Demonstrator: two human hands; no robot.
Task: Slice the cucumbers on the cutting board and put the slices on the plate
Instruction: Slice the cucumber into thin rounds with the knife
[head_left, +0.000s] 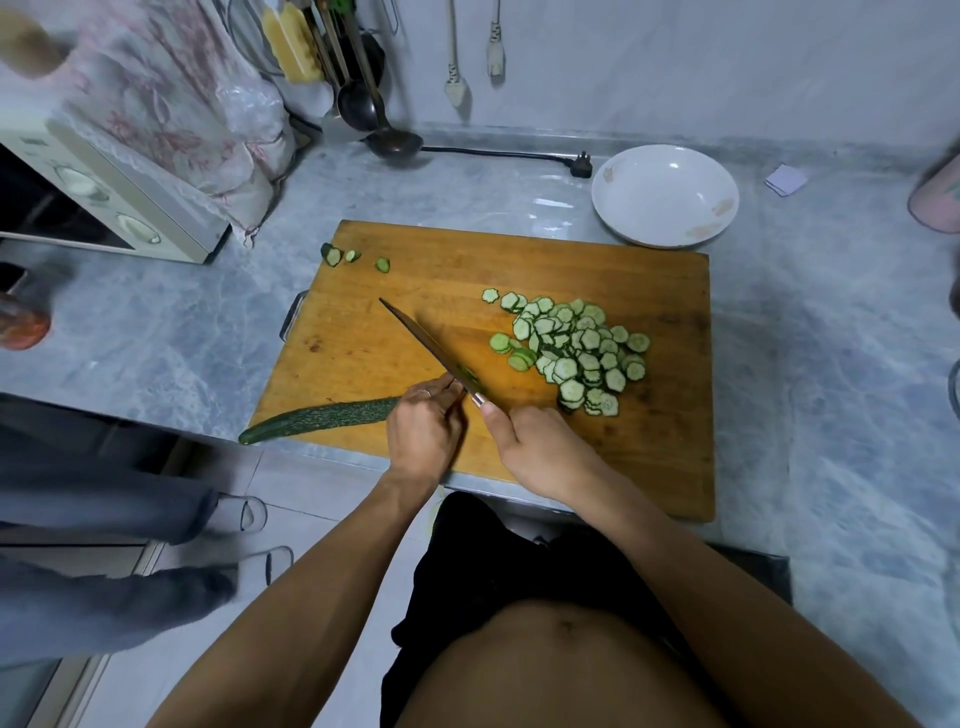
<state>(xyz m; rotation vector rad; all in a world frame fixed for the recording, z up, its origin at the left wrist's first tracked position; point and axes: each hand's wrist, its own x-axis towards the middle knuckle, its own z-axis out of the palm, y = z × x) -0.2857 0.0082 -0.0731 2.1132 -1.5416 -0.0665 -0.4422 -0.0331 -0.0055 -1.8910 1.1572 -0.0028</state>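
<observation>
- Wooden cutting board (395, 332) lies on a grey marble-patterned countertop (156, 338), its near edge reaching the counter's front.
- Left hand (423, 434) holds down the cut end of a dark green, bumpy cucumber (322, 418), fingers curled over it; the cucumber lies along the board's near left corner, its uncut tip jutting past the board and the counter edge.
- Right hand (540, 447) grips the handle of a kitchen knife (431, 345), fingers wrapped round it and thumb lying along the top; the blade angles away to the left, its heel right beside the left fingertips at the cucumber's cut end.
- Pile of cucumber slices (576, 351) sits on the right half of the board, right of the blade and apart from it.
- Three small end pieces (353, 256) rest at the board's far left corner.
- White plate (665, 195) stands on the counter just beyond the board's far right corner, holding no slices.
- Microwave oven (104, 197) stands at far left under a floral cloth (171, 93).
- Ladles (374, 104) hang by the wall, and a black plug (579, 165) lies near the plate.
</observation>
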